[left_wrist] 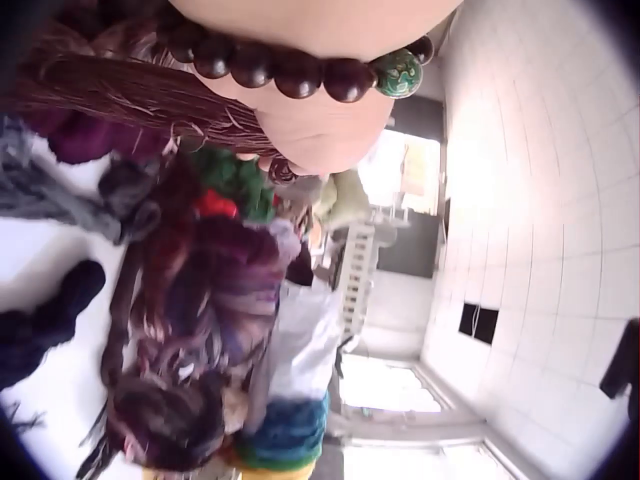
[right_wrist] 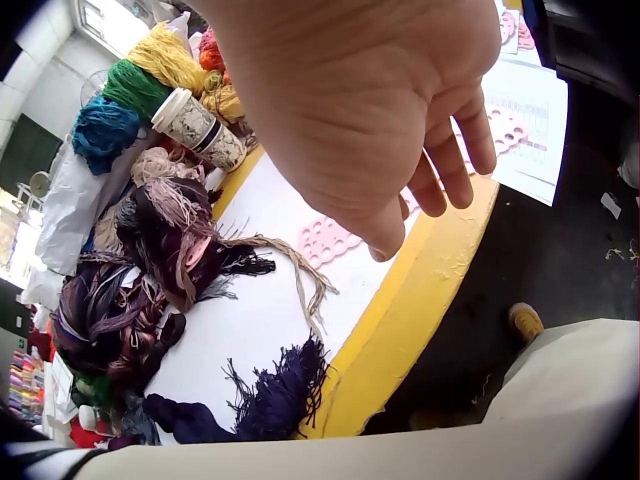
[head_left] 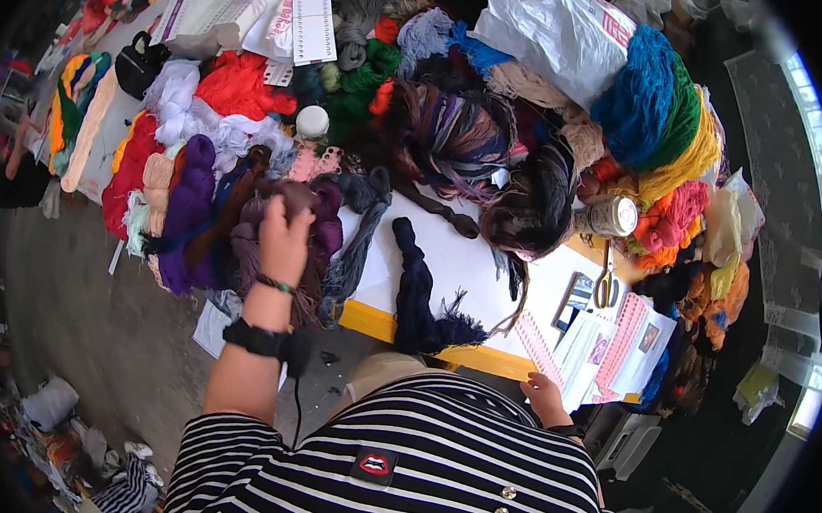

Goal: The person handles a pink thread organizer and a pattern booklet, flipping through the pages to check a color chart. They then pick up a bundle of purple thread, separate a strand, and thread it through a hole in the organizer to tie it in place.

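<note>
In the head view the left hand (head_left: pixel 285 238) grips a mauve-brown skein (head_left: pixel 293 197) at the table's left part, beside purple skeins. Dark reddish strands (left_wrist: pixel 130 95) hang by that hand (left_wrist: pixel 320 130) in the left wrist view; its fingers are mostly hidden there. The right hand (head_left: pixel 544 397) is at the yellow table edge, by pink perforated cards (head_left: pixel 623 330) and printed sheets (head_left: pixel 579 354). Seen from the right wrist, this hand (right_wrist: pixel 370 130) has relaxed fingers over a pink card (right_wrist: pixel 325 242). A navy skein (head_left: pixel 414 285) lies between the hands.
Piled yarn (head_left: pixel 452 140) covers the table's far side. A patterned cup (head_left: pixel 607 216), scissors (head_left: pixel 607 278) and a dark flat item (head_left: pixel 575 299) are on the right. A white plastic bag (head_left: pixel 552 36) lies at the back, and a white-lidded container (head_left: pixel 313 122) stands among the skeins.
</note>
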A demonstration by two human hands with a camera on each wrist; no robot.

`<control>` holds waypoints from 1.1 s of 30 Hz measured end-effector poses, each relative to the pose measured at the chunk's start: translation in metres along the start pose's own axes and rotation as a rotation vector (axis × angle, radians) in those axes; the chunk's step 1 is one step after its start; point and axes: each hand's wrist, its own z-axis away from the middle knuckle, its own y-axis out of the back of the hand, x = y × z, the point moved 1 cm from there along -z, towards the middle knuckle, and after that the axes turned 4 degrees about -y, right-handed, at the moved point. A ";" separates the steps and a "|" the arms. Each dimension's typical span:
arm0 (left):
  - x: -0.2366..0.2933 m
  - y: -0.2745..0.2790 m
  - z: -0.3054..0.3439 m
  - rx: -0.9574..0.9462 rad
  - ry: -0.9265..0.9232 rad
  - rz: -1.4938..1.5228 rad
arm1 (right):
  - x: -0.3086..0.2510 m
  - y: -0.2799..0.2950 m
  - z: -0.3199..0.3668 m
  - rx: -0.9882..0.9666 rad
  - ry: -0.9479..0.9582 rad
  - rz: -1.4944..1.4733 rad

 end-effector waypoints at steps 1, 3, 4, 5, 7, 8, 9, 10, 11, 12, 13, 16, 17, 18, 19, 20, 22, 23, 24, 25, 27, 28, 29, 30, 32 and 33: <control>0.029 -0.011 0.011 -0.067 0.007 0.021 | 0.006 -0.002 -0.002 0.000 -0.003 0.000; 0.052 -0.043 0.038 -0.201 0.014 0.013 | 0.017 -0.005 -0.004 0.000 -0.008 0.002; 0.038 -0.063 0.052 -0.266 0.015 -0.016 | 0.017 -0.005 -0.003 0.002 -0.010 0.001; 0.032 -0.082 0.062 -0.297 -0.046 -0.094 | 0.017 -0.005 -0.002 0.004 -0.011 0.001; -0.004 -0.106 0.077 -0.400 -0.099 -0.258 | 0.017 -0.003 0.003 0.013 -0.015 -0.001; -0.027 -0.111 0.075 -0.526 0.192 -0.233 | 0.016 -0.002 0.004 0.022 -0.014 -0.004; -0.036 -0.106 0.069 -0.435 0.192 -0.349 | 0.015 0.000 0.004 0.033 -0.013 -0.008; -0.046 -0.100 0.063 -0.346 0.190 -0.462 | 0.016 0.000 0.003 0.042 0.002 -0.013; -0.048 -0.089 0.054 -0.189 0.170 -0.544 | 0.018 0.001 0.005 0.051 0.014 -0.018; -0.049 -0.079 0.045 -0.033 0.151 -0.624 | 0.021 0.000 0.007 0.058 0.023 -0.023; -0.053 -0.073 0.041 -0.037 0.169 -0.733 | 0.023 -0.001 0.010 0.054 0.017 -0.010; -0.048 -0.059 0.022 -0.260 0.331 -0.969 | 0.023 -0.001 0.015 0.049 0.006 0.019; -0.043 -0.057 0.016 -0.337 0.354 -1.026 | 0.023 -0.001 0.019 0.051 -0.001 0.021; -0.042 -0.054 0.013 -0.413 0.380 -1.084 | 0.023 0.000 0.023 0.052 -0.006 0.026; -0.045 -0.051 0.006 -0.468 0.362 -1.094 | 0.021 0.003 0.025 0.052 0.004 0.017; -0.040 -0.049 0.003 -0.433 0.274 -1.055 | 0.018 0.005 0.026 0.053 0.016 0.007; -0.016 -0.042 -0.001 -0.371 0.096 -0.978 | 0.020 0.006 0.025 0.050 0.031 -0.028; -0.003 -0.036 0.000 -0.301 -0.030 -0.880 | 0.023 0.003 0.020 0.046 0.039 -0.052; 0.031 -0.028 0.001 -0.284 -0.031 -0.662 | 0.023 0.003 0.016 0.040 0.049 -0.075; 0.045 -0.021 0.005 -0.252 -0.161 -0.541 | 0.018 0.005 0.017 0.043 0.074 -0.073; 0.085 -0.006 0.013 -0.181 -0.351 -0.361 | -0.006 0.018 0.019 0.052 0.142 -0.060; 0.111 0.001 0.017 -0.144 -0.414 -0.304 | -0.016 0.026 0.017 0.043 0.192 -0.029; 0.125 0.008 0.021 -0.109 -0.462 -0.200 | -0.026 0.035 0.016 0.034 0.245 0.003; 0.161 0.011 0.030 -0.077 -0.461 -0.030 | -0.037 0.044 0.016 0.024 0.301 0.037; 0.219 0.014 0.049 -0.073 -0.458 0.231 | -0.070 0.070 0.024 0.001 0.453 0.102; 0.233 0.016 0.058 -0.061 -0.476 0.291 | -0.084 0.082 0.027 -0.016 0.536 0.097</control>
